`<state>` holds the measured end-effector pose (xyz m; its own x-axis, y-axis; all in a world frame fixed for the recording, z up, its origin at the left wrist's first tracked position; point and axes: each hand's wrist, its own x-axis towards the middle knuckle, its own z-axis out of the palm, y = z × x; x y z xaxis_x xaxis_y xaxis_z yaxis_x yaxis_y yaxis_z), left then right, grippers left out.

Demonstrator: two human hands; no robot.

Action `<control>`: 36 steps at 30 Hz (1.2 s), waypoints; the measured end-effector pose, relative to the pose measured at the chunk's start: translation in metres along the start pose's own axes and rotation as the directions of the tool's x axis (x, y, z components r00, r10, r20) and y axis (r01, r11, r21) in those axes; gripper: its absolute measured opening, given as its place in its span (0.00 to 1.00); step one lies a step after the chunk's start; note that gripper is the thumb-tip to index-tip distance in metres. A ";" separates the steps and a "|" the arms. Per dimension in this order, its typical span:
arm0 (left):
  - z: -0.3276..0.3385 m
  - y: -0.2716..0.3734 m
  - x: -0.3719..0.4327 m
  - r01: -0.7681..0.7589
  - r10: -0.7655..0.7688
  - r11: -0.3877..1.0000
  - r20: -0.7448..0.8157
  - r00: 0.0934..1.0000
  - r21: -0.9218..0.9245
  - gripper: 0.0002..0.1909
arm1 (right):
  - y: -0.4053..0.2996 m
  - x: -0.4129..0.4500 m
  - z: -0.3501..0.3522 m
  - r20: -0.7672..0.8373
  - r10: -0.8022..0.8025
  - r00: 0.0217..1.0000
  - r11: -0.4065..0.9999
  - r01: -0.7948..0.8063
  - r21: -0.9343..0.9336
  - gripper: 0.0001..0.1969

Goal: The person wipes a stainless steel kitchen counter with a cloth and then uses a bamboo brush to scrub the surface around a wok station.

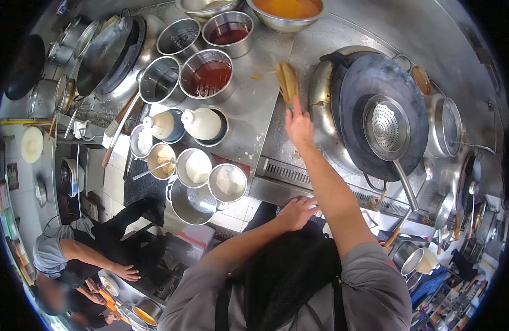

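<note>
My right hand [300, 126] grips a bamboo wok brush [288, 82], its bristles on the steel cooktop between the round steel pots and the wok. The bristles look slightly blurred. My left hand [298, 212] rests at the front edge of the stove, and nothing shows in it. To the right of the brush, a large dark wok [353, 120] leans over a burner ring, with a perforated steel ladle strainer [384, 124] lying in it. Left of the brush stand steel pots, one with red liquid [208, 78]. Food scraps lie on the steel surface [275, 95].
Bowls of white powder [195, 169], two white squeeze bottles [202, 123] and a bowl of orange liquid [288, 12] stand about. A slotted drain grate [287, 171] runs along the front. Two people work at the lower left, one with an arm [86, 256] outstretched.
</note>
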<state>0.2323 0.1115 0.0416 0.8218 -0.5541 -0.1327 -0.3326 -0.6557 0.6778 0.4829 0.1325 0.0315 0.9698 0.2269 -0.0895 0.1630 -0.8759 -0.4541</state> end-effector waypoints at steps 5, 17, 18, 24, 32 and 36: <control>0.005 0.002 0.002 0.022 -0.021 1.000 -0.071 0.997 0.014 0.24 | 0.013 -0.039 -0.027 -0.085 0.011 0.996 0.993 -0.001 0.114 0.31; 0.008 0.004 0.006 0.001 0.000 1.000 -0.031 1.000 0.031 0.16 | -0.016 0.016 -0.003 0.087 0.024 0.996 1.000 -0.025 0.017 0.30; 0.005 0.004 0.006 -0.015 0.018 0.999 -0.089 0.996 0.036 0.18 | -0.007 0.028 -0.005 -0.012 0.146 0.989 0.987 -0.145 0.068 0.30; 0.008 0.007 0.001 0.031 -0.026 0.999 -0.154 0.988 0.030 0.24 | -0.002 0.014 -0.038 0.008 0.187 0.982 0.971 -0.186 0.153 0.32; 0.003 0.010 0.005 0.067 -0.068 0.997 0.022 0.997 0.024 0.30 | 0.004 0.023 -0.029 0.311 0.082 0.947 0.976 -0.140 0.169 0.32; 0.013 0.008 0.005 0.048 -0.046 0.997 -0.028 0.999 0.061 0.29 | 0.054 -0.098 -0.070 0.424 -0.039 0.905 0.999 0.019 0.051 0.32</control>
<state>0.2276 0.0962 0.0369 0.8488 -0.5089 -0.1435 -0.3208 -0.7113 0.6254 0.4093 0.0335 0.0782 0.7942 0.4199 -0.4393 0.1719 -0.8486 -0.5003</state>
